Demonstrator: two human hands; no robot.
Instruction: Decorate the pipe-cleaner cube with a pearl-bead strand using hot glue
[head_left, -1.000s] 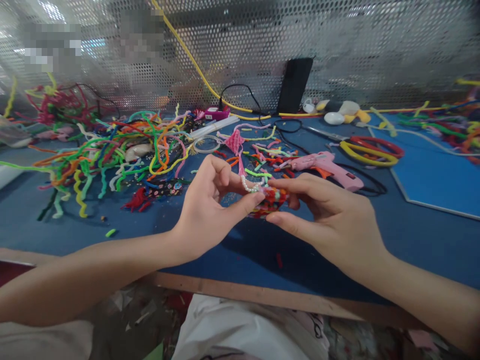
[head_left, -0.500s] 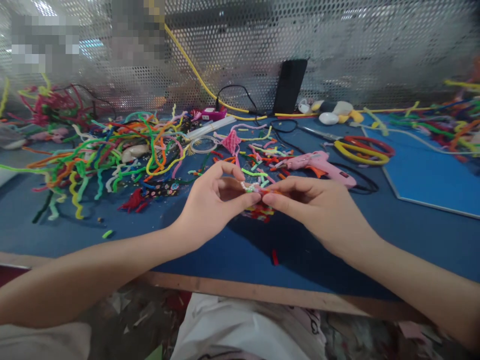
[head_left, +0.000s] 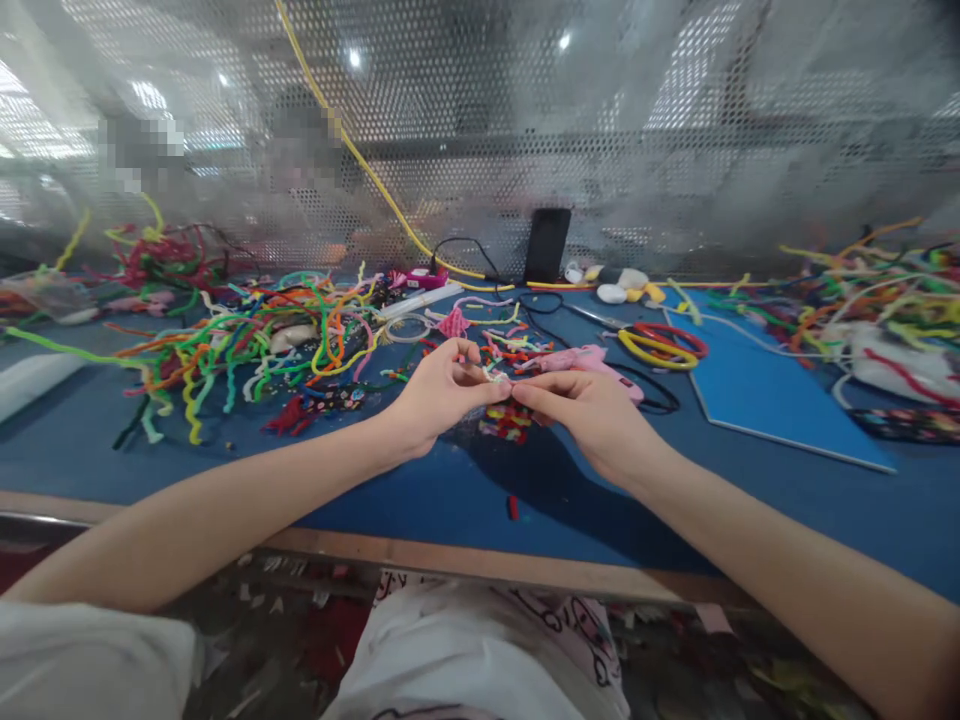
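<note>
No brand, label or writing can be read on anything here; the print on the white garment at the near edge is too blurred to make out.

The left hand [head_left: 439, 392] and the right hand [head_left: 592, 415] meet above the blue felt-covered table [head_left: 420, 490], fingertips touching. Both are closed in a pinch on a small multicoloured pipe-cleaner bundle with a short string of white beads [head_left: 504, 412], which sits between the two hands just over the table's middle, its red and yellow part hanging below the fingers.

Just beyond the right hand lies a pink glue gun [head_left: 592, 360]; to its right are red and yellow hoops [head_left: 660, 345] and then a flat light-blue board [head_left: 765, 395]. A tangle of bright loose pipe cleaners [head_left: 247, 335] spreads over the far left of the table, and another heap [head_left: 862, 290] lies far right. A black phone [head_left: 546, 245] leans against the perforated metal screen [head_left: 675, 120] at the back, with a yellow cable [head_left: 360, 170] running down across it.

Compared with half a second ago, the view has tilted up and pulled back, so the hands look smaller and farther off, more of the right heap shows, and the arms stretch out longer. The pinch on the bundle is unchanged.
</note>
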